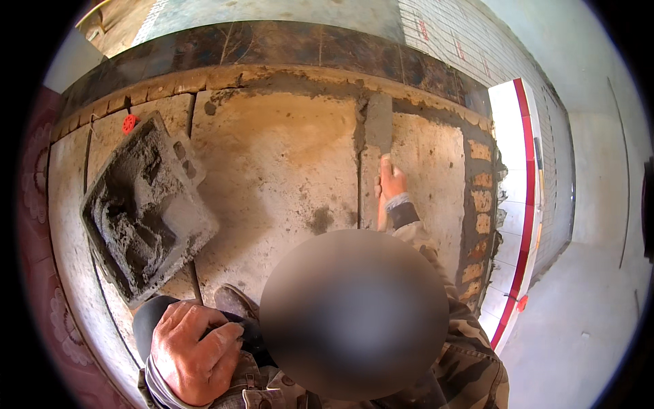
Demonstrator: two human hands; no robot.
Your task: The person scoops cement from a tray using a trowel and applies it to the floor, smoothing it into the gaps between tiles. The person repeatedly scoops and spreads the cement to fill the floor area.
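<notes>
My right hand (392, 178) is closed round the wooden handle of a trowel (379, 123). Its long, straight, mortar-grey blade points away from me and lies along the seam between two pale slabs (286, 157). Wet grey mortar (360, 112) fills part of this seam near the blade. My left hand (194, 351) rests on my bent knee at the lower left, its fingers curled in, with nothing seen in them. To the left, a black tub (151, 290) of grey mortar (133, 211) sits on the slabs, beyond my left hand.
Dark marbled tiles (272, 42) edge the far side. Mortar and exposed brick (481, 201) line the slabs' right edge, beside white tiles with a red stripe (526, 204). A small red round piece (129, 123) lies by the tub. My shoe (235, 300) is near it. A blurred disc covers the lower middle.
</notes>
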